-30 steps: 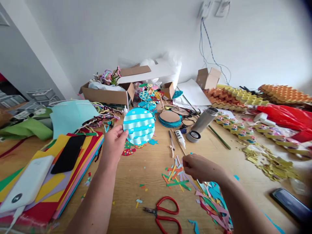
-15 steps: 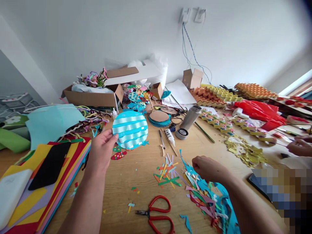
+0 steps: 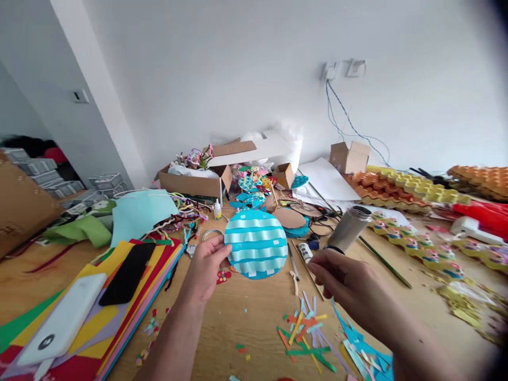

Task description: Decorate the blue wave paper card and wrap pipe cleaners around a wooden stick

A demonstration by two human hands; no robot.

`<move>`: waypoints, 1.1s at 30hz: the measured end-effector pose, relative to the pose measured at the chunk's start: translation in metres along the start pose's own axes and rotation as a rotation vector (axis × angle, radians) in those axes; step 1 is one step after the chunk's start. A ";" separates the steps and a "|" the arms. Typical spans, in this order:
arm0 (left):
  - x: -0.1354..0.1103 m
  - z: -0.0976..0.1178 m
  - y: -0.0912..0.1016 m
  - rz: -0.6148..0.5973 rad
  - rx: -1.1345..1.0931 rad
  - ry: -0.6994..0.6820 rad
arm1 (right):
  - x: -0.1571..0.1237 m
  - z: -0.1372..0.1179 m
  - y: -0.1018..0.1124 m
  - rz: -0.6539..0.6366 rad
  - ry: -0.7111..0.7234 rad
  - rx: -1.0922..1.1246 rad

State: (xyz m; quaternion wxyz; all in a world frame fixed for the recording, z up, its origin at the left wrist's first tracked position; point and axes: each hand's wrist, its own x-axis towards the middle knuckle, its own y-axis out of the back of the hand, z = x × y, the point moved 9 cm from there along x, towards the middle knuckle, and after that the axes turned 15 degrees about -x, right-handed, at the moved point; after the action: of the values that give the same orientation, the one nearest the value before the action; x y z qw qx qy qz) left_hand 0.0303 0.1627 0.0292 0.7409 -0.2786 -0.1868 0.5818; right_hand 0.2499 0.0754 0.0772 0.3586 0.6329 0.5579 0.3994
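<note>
A round blue disc [image 3: 256, 230] with wavy pale-blue strips across it is held up over the table. My left hand [image 3: 208, 264] pinches its left edge between thumb and fingers. Over to the right, my right hand [image 3: 341, 278] hovers with curled, closed fingers; whatever they hold, if anything, is hidden. Just beyond those fingers lies a white glue bottle [image 3: 305, 252], its lower end covered by the hand. Cut paper strips [image 3: 305, 330] in several colours lie in a loose pile below the disc.
On the left lie stacked coloured sheets [image 3: 153, 280], a black phone [image 3: 129, 272] and a white power bank [image 3: 65, 320]. A metal flask [image 3: 349, 230] stands behind my right hand. Further back are a cardboard box [image 3: 190, 185], brown cardboard discs [image 3: 289, 217] and egg trays [image 3: 391, 188].
My view has swung left and up, so the table's contents sit further right and lower. My right hand has moved left toward the glue bottle. The disc stays in my left hand.
</note>
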 end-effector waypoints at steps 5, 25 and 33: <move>0.000 0.009 0.006 0.038 -0.049 -0.044 | 0.009 -0.057 0.007 0.128 0.083 0.316; -0.001 0.023 0.019 0.149 -0.285 -0.147 | 0.058 -0.043 -0.058 -0.122 -0.077 1.042; 0.000 0.022 0.021 0.180 -0.299 -0.166 | 0.055 -0.049 -0.061 -0.217 -0.072 1.168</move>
State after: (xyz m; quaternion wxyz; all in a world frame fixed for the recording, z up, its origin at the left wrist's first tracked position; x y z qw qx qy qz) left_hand 0.0017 0.1702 0.0331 0.6183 -0.3524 -0.3059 0.6324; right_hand 0.1830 0.1380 0.0486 0.0084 0.6780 0.7342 -0.0342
